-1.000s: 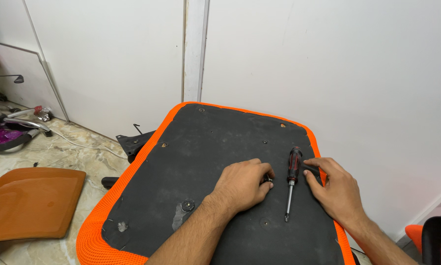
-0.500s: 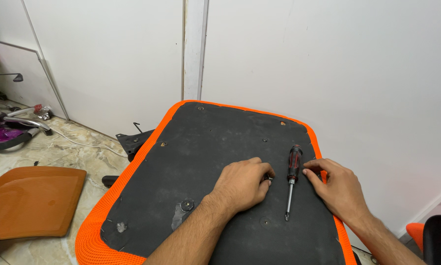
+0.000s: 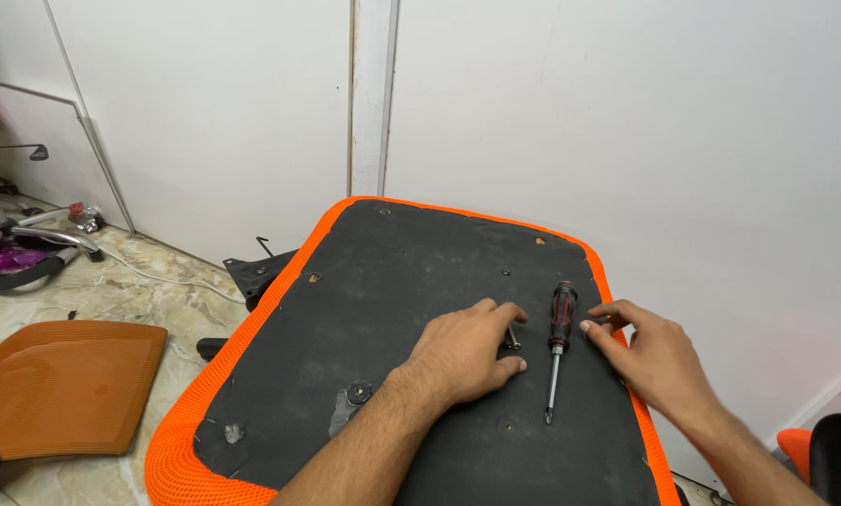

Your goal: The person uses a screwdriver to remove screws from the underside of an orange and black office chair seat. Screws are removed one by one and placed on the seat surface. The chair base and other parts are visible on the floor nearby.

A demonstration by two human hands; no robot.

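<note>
The seat [image 3: 364,309] lies upside down in front of you, black underside up and orange mesh edge all round. That puts its fixing holes within reach and gives a flat surface for loose parts and tools.

Your left hand [image 3: 458,354] rests palm down on the underside near the middle. The fingers are curled loosely, and thumb and forefinger close on a small bolt [image 3: 511,337] that stands at a hole. The grip is a fingertip pinch, as for turning or steadying; whether the bolt sits in the thread cannot be told.

The screwdriver [image 3: 557,347] lies flat on the seat just right of the bolt, black-and-red handle toward the wall, tip toward you, so it sits between your two hands. Nothing grips it.

Your right hand [image 3: 650,361] is half open, fingers spread and bent, fingertips just beside the handle. It holds nothing. Contact with the handle cannot be confirmed.

Other bolts and holes [image 3: 357,392] show across the underside. On the floor to your left lies an orange back panel [image 3: 60,384], well apart from the seat, and a chair base [image 3: 27,245] stands beyond it.
</note>
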